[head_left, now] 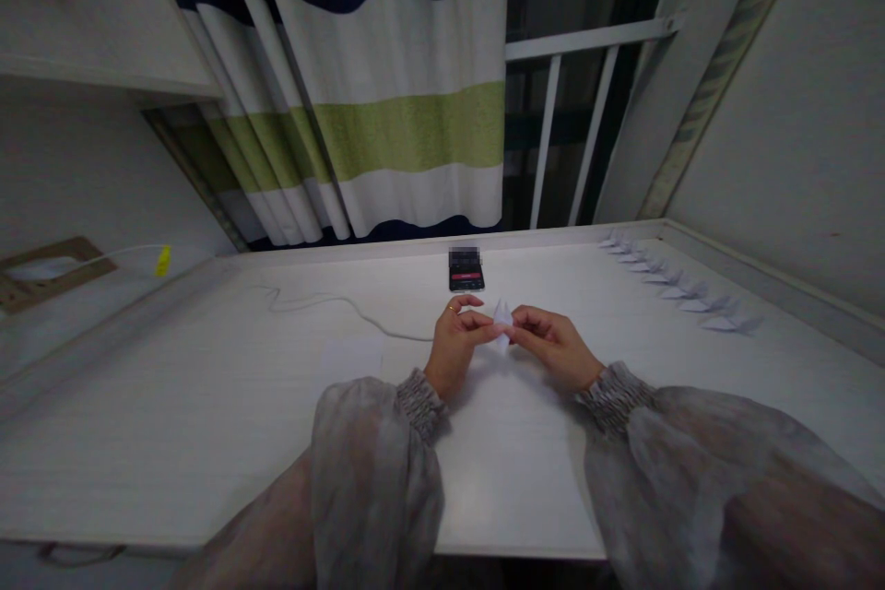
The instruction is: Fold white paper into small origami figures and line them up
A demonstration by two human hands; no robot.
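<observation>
A small folded white paper figure [502,321] is held just above the white desk [207,406], between both hands. My left hand [457,343] pinches its left side with thumb and fingers; a ring shows on one finger. My right hand [553,343] pinches its right side, fingers curled. Both arms wear loose sheer grey sleeves with gathered cuffs.
A dark phone [466,274] with a lit screen lies beyond the hands. A white cable [332,302] runs across the desk's left. A row of several folded white paper figures [674,288] lines the right back edge. A flat paper sheet [351,356] lies left. Striped curtain [407,129] behind.
</observation>
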